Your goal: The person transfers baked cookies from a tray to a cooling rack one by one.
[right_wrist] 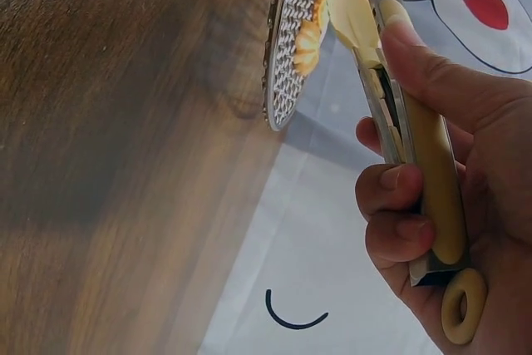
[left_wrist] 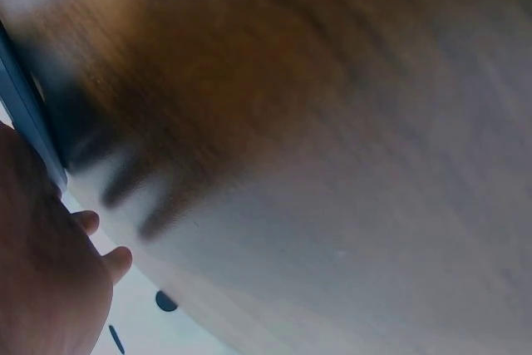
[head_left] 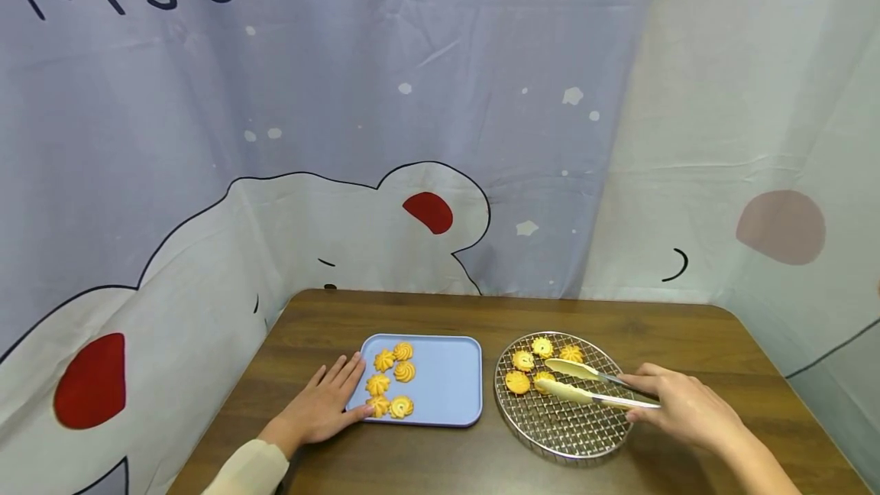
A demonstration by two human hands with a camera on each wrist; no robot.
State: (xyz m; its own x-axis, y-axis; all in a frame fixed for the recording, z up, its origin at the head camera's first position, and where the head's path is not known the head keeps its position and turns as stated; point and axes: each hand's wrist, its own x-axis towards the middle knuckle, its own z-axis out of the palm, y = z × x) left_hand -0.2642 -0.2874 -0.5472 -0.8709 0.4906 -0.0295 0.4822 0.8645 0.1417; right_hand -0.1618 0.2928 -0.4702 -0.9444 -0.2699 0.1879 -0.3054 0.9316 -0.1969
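- From where I stand, the head view shows a wood-grain surface [head_left: 412, 457], with a pale blue rectangular tray [head_left: 447, 380] on the person's left and a round silver wire-mesh rack [head_left: 571, 434] on the right.
- Six golden swirl-shaped cookies [head_left: 377, 384] lie in the tray's left half; at least five more golden cookies [head_left: 517, 382] sit on the rack, mostly toward its far left.
- The left hand [head_left: 326, 403] lies spread at the tray's left edge, fingers straight, gripping nothing.
- The right hand [head_left: 687, 399] holds metal tongs with cream-coloured heads [head_left: 574, 392] over the rack. The heads stand apart, the nearer one close by a cookie; I can't tell whether they touch.
- The left wrist view gives only part of the left hand, beside a dark edge that is probably the tray's; its grip can't be judged there.
- The right wrist view shows fingers curled round the tongs' handles, thumb laid along one arm, a cream ring [right_wrist: 475, 284] at the tail end.
- I'd guess the cookies are light, stiff and crumbly: best taken low on opposite sides, squeezed gently, sparing the ridges.
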